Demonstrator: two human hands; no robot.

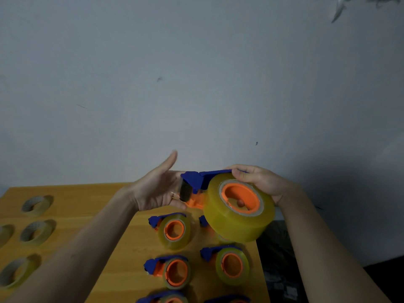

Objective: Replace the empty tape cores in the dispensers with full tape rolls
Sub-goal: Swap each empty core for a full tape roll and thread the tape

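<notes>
Overhead, right hand [260,182] round a loaded dispenser [223,197], above the table's right edge [261,270].

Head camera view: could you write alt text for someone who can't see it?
Two bare hands hold up a blue and orange tape dispenser loaded with a full tape roll: the right hand grips it, the left hand lies open against its front. Below, more loaded dispensers sit on a wooden table.

Both hands raised: left hand [160,189] open-palmed, right hand [259,182] curled in a grip.

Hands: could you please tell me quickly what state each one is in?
Left hand: open, fingers against the dispenser front.
Right hand: gripping the dispenser.
</notes>
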